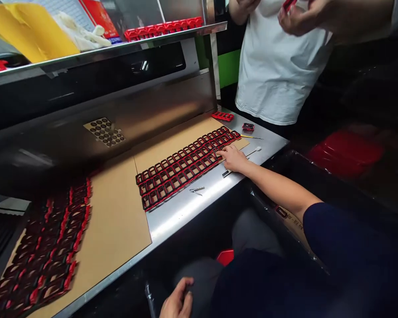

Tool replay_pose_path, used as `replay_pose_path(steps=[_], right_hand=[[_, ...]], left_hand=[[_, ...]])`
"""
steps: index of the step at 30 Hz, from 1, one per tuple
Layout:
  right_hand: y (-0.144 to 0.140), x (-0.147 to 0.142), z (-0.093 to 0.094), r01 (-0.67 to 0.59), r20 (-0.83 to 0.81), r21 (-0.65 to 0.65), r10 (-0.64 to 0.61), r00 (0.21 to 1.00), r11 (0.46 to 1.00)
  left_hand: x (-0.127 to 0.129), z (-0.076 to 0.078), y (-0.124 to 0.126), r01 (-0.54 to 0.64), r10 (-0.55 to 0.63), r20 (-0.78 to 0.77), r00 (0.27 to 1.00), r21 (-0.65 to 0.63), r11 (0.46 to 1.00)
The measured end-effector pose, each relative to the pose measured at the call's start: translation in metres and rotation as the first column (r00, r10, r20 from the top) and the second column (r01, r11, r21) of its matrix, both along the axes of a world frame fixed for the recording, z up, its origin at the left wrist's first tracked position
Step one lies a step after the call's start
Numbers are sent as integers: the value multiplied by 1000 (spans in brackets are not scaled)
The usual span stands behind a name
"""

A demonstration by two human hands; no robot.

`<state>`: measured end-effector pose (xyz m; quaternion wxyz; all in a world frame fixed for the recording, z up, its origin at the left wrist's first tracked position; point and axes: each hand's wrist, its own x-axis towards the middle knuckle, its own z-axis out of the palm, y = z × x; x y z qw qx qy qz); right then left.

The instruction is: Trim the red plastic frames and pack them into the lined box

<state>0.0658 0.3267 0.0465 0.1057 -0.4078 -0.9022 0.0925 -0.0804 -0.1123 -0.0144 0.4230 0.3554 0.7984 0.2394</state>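
Small black-and-red plastic frames (175,170) lie in three close rows on brown cardboard. At the right end of the nearest row, my right hand (234,159) has its fingertips closed on one rectangular frame (215,151); the hand partly hides that end. Down by my lap, my left hand (178,300) holds nothing, its fingers loosely bent and apart. Nail clippers (196,190) lie on the metal bench in front of the rows. A white-tipped stick (254,151) and a thin yellow-handled tool (250,136) are beside my right hand.
More frames (53,247) cover the cardboard (116,221) at left. A shelf (119,47) overhead carries red parts, gloves and yellow paper. A sticker sheet (105,131) is on the back panel. Another person in a white shirt (278,66) stands beyond the bench's right end.
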Motion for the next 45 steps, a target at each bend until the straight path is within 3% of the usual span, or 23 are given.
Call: replay_pose_path(steps=[5,8,10,11,13,15,17,20,22,24,26,28,29,30,31,32,33,36,38,40,42,45], right_hand=[[5,-6,9,20,62,-32,-18,998,999],[-4,9,27,38,58,-20,-37,998,999],[-30,26,38,24,32,1,-24,999,1000],[-50,34,41,-7,13,15,7,1000,1000],[-103,47,40,-159,-3,7,159,987,987],[-162,54,29,-370,2,-49,371,929,928],[-212,56,13,-616,-53,-89,614,787,782],[-245,62,-4,-699,-136,-200,687,714,686],[-239,68,-10,-702,-292,-345,640,711,623],[-225,70,-15,-672,-515,-550,431,741,496],[-215,67,-22,-583,-600,-767,20,800,268],[-215,59,-28,-505,-472,-863,-308,826,-31],[-220,55,-30,-485,-395,-859,-393,830,-161],[-225,51,-32,-478,-340,-841,-438,832,-254],[-231,47,-32,-480,-315,-822,-457,832,-308],[-237,45,-32,-487,-314,-813,-463,829,-319],[-242,43,-30,-498,-336,-816,-462,821,-293],[-248,41,-24,-543,-474,-834,-379,795,-97],[-248,42,-19,-575,-559,-817,-294,776,34],[-246,44,-16,-595,-607,-794,-232,760,127],[-243,46,-13,-583,-605,-796,-225,764,162],[-236,53,-12,-489,-519,-855,-293,803,174]], left_hand=[[40,40,65,223,-222,-22,975,68,972],[52,44,73,193,-210,142,967,121,974],[59,38,71,-14,-55,343,938,195,981],[63,33,71,-180,54,463,885,233,956],[74,25,73,-507,210,696,686,251,825],[84,20,81,-687,259,838,481,176,705],[89,19,88,-760,345,878,332,33,649],[88,20,88,-772,502,837,215,-169,613],[86,24,79,-733,527,822,216,-220,643],[86,31,66,-662,484,825,292,-191,725],[89,40,55,-567,369,812,453,-58,822],[94,51,48,-441,222,712,666,136,887],[96,56,46,-368,163,623,765,214,905],[97,60,44,-305,129,522,843,267,914],[98,63,43,-260,119,421,899,297,919],[99,66,42,-230,122,329,937,314,921],[99,67,41,-213,135,245,960,328,920],[99,67,39,-145,127,72,989,378,914],[99,64,37,-89,85,30,996,427,900],[98,61,36,-51,43,28,999,476,878],[98,58,34,-32,22,26,999,513,858],[98,56,32,-12,18,-7,1000,517,856]])
